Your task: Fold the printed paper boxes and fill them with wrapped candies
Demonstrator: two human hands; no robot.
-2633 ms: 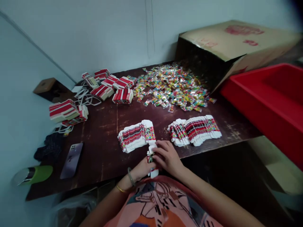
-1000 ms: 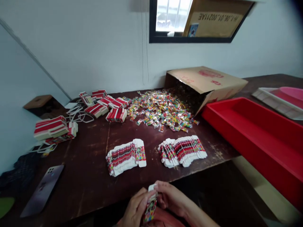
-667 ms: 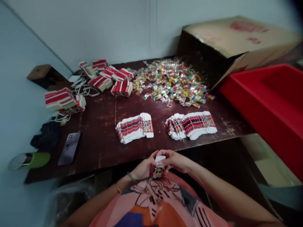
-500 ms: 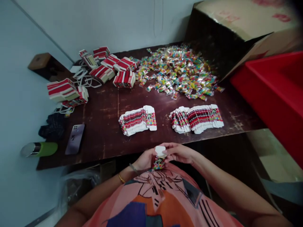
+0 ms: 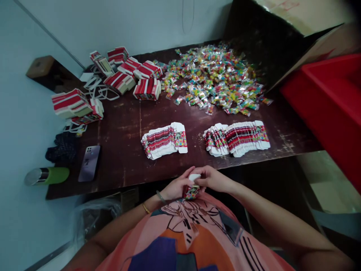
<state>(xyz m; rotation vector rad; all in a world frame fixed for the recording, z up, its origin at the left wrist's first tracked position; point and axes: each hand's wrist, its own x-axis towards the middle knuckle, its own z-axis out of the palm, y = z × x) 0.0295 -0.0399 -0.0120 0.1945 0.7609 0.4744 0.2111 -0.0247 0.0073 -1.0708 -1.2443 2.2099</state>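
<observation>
Close to my shirt, a small printed carton with a white end flap is held between both hands. My left hand is closed round its left side. My right hand pinches near the white flap from the right, fingers curled. What the carton contains is hidden. Just beyond my hands, on the dark table, lies a row of overlapping flat cartons. Another overlapping row of cartons lies to its right.
Wrapped candies are heaped at the back. Bundled cartons and white bands sit back left. A phone and green bottle lie at the left. A red bin and cardboard box bound the right.
My fingers have shifted on the carton, and the right hand now covers more of its white flap. The carton tilts slightly more. The whole view has shifted a little.
</observation>
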